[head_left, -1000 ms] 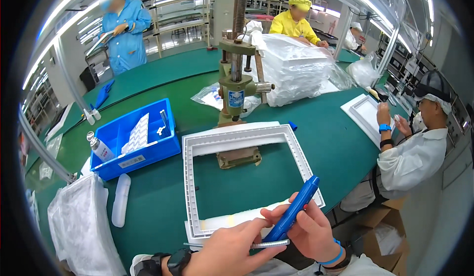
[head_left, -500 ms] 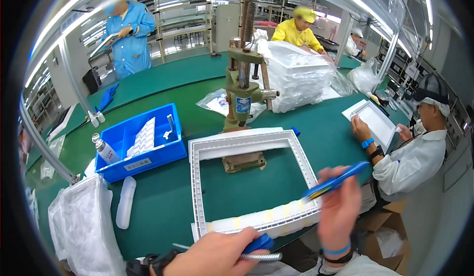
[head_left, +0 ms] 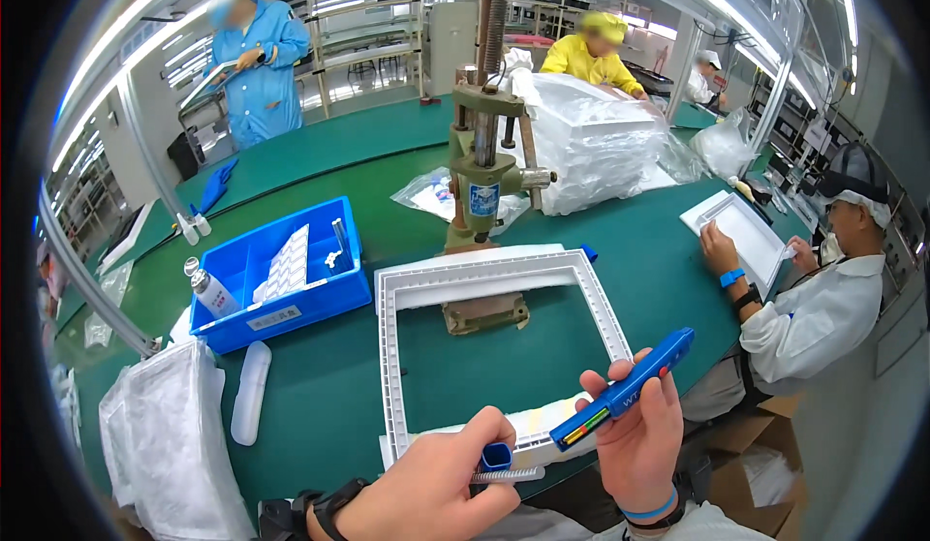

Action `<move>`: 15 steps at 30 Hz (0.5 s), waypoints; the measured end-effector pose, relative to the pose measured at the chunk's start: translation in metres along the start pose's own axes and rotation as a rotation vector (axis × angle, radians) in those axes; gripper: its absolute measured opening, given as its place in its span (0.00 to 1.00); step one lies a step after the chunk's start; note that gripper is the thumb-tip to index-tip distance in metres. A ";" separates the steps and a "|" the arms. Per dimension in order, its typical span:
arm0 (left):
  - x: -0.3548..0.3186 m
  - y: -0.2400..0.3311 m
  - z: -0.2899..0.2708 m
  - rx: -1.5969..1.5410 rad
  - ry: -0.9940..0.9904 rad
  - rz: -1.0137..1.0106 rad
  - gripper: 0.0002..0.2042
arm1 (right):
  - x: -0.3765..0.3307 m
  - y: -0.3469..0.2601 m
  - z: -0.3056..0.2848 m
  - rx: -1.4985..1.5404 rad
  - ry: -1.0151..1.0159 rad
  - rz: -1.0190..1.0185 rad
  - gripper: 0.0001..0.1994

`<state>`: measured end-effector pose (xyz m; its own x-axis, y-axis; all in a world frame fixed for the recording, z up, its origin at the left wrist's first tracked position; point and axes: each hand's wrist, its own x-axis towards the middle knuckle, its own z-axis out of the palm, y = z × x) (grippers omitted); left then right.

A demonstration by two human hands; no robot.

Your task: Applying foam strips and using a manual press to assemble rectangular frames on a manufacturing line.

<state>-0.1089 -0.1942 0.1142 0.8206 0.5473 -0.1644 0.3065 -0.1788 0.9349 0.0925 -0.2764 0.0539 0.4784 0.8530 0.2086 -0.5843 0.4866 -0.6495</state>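
Note:
My right hand (head_left: 641,436) is closed around a blue pen-shaped tool (head_left: 635,386) with coloured stripes near its lower end. It holds the tool tilted over the frame's near right corner. In my left hand (head_left: 436,478), a hollow blue cap (head_left: 496,457) is gripped between thumb and fingers, together with a thin pale strip with fine ridges (head_left: 509,475). Both hands are at the near side of a white rectangular frame (head_left: 387,367), which lies on the green table and partly over the base of a hand press (head_left: 484,316). My hands cover part of the frame's near edge.
A blue bin (head_left: 291,309) at left holds a spray bottle, labels and metal pieces. Beside it lie a white oblong case (head_left: 251,393) and a wrapped white stack (head_left: 160,425). Behind the press is a plastic-wrapped pile (head_left: 596,144). A co-worker (head_left: 814,279) handles a white panel at right.
My right hand has turned and lowered the pen-shaped tool, so its striped end now shows clearly. The left hand has rotated, bringing the cap's hollow end into view.

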 end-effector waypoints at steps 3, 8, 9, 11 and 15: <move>0.003 -0.005 0.005 -0.045 0.063 0.063 0.12 | -0.001 0.003 0.003 0.030 -0.037 0.019 0.14; 0.006 -0.002 0.003 -0.023 0.104 0.009 0.11 | -0.003 0.006 0.004 0.011 -0.065 0.038 0.14; 0.007 -0.004 0.004 -0.011 0.131 0.068 0.11 | -0.004 0.007 0.006 -0.006 -0.070 0.039 0.14; 0.008 -0.006 0.003 -0.028 0.112 0.036 0.12 | -0.005 0.009 0.008 -0.019 -0.076 0.040 0.13; 0.008 -0.010 0.002 0.005 0.103 0.037 0.11 | -0.008 0.012 0.009 -0.066 -0.126 0.021 0.13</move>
<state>-0.1044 -0.1892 0.1032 0.7772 0.6218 -0.0965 0.2797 -0.2039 0.9382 0.0756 -0.2756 0.0512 0.3780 0.8819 0.2816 -0.5471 0.4582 -0.7005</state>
